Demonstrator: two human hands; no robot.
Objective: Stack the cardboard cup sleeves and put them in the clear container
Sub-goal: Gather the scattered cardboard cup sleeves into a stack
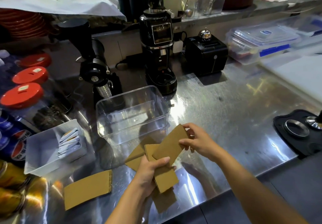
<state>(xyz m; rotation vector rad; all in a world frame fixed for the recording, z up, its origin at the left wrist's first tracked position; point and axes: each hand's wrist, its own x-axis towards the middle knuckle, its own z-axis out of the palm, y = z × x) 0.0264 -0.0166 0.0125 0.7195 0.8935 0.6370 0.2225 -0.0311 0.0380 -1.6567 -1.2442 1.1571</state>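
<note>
My left hand [150, 172] grips a small stack of brown cardboard cup sleeves [165, 178] above the steel counter. My right hand [198, 141] pinches the far end of one more sleeve [171, 144], which lies across the top of that stack. Another sleeve [135, 156] rests on the counter under the stack, and one [164, 202] shows below my left hand. A loose sleeve [88, 189] lies flat at the front left. The clear container [133, 114] stands empty just beyond my hands.
A white tray [43, 156] with sachets sits to the left, beside red-lidded jars [21, 95] and cola cans. Two black grinders [157, 49] and a black box with a bell stand behind the container. A black tamping mat [296, 133] lies at the right.
</note>
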